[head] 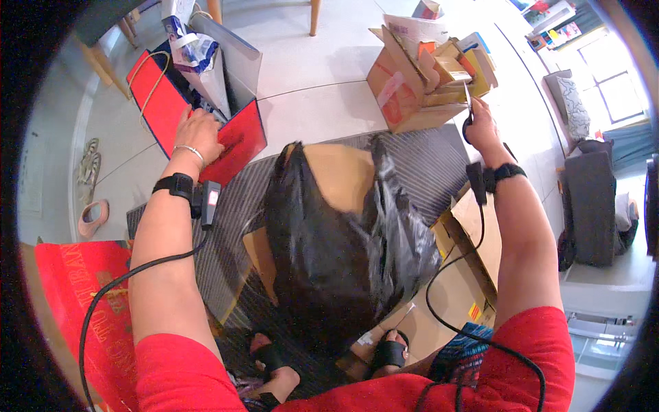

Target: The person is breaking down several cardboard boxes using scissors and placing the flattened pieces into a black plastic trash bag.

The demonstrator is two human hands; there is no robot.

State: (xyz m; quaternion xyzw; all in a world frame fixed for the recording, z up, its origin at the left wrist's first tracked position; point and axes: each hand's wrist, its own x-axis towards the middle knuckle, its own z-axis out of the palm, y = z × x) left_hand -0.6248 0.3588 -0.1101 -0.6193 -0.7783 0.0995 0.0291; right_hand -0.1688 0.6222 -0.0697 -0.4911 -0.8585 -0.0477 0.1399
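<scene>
My left hand (pixel 200 135) rests at the near edge of a red paper gift bag (pixel 242 141) with rope handles, its fingertips partly hidden at the opening. Cartons and crumpled packaging (pixel 198 62) stick up out of that bag. At the right, my right hand (pixel 483 126) is closed around the dark handles of scissors (pixel 468 121), blades pointing away from me, beside an open cardboard box (pixel 406 98) packed with folded cartons. Between my arms stands a black plastic bag (pixel 329 257) with a piece of brown cardboard (pixel 342 172) showing in its mouth.
A grey ribbed mat (pixel 427 159) lies under the black bag. Flattened cardboard (pixel 437 314) is at the right near my feet, and a red printed bag (pixel 82 288) lies at the lower left. Wooden furniture legs (pixel 314 18) stand beyond; a pink shoe (pixel 94 217) is at the left.
</scene>
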